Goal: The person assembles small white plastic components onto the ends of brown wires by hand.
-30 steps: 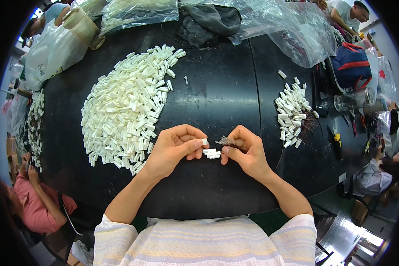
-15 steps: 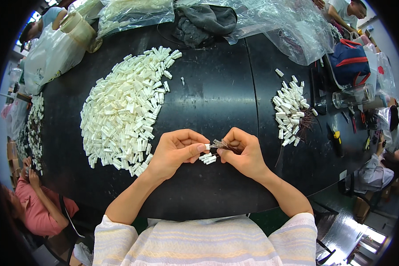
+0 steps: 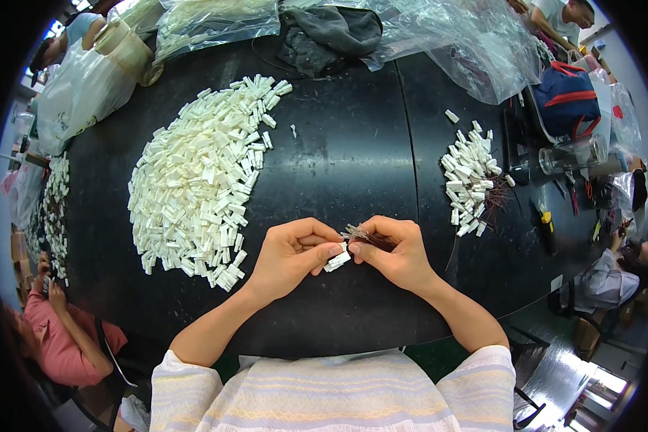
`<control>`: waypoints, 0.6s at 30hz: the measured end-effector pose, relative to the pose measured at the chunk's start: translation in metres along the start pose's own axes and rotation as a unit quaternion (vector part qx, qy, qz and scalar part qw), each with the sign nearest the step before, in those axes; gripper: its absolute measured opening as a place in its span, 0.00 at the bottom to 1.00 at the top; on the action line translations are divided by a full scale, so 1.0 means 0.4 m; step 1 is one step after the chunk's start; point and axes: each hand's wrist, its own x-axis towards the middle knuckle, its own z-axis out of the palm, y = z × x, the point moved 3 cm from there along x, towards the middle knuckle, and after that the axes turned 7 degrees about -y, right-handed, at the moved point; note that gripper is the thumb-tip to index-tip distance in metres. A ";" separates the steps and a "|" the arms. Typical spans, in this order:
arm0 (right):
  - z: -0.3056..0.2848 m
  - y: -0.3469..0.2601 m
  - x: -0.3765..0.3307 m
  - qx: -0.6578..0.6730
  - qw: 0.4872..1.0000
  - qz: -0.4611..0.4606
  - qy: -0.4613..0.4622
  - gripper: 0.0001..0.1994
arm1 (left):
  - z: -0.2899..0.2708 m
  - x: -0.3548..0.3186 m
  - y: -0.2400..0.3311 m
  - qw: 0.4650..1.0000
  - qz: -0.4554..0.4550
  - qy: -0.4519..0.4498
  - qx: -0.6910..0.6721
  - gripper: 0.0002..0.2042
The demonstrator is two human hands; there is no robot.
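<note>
In front of me, my left hand [image 3: 294, 253] has thumb and fingers pinched at a small white block-shaped plastic piece [image 3: 343, 248], mostly hidden by the fingertips. My right hand [image 3: 396, 250] is closed around a bundle of thin dark brown wires [image 3: 373, 240], whose pale, shiny ends fan out toward the left hand. Just below the fingertips hang a few white plastic pieces [image 3: 335, 263], close together between the two hands. The fingertips of both hands nearly meet.
A large heap of white plastic pieces [image 3: 194, 180] lies left of my hands. On the right, a smaller pile [image 3: 470, 180] has brown wires attached. Beyond are a dark cloth [image 3: 331, 36], plastic bags [image 3: 475, 57], a blue bag [image 3: 567, 101], a glass jar [image 3: 572, 156] and a yellow-black cutter [image 3: 547, 222]. Other people sit around.
My left hand has dropped slightly toward me, and its fingertips are now closer to the right hand. The white piece once held level with the wire ends is now lower, against the hanging pieces.
</note>
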 end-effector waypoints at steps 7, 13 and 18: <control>-0.007 -0.010 0.002 -0.045 0.998 -0.011 -0.030 0.04 | -0.001 -0.006 -0.006 0.999 0.010 -0.024 0.047 0.03; -0.015 0.015 -0.011 -0.012 1.000 -0.007 0.010 0.04 | -0.001 -0.004 -0.005 0.999 0.031 -0.033 0.006 0.03; 0.001 -0.011 0.005 -0.036 0.999 -0.013 -0.001 0.05 | -0.009 -0.004 -0.008 0.996 0.033 -0.009 0.087 0.03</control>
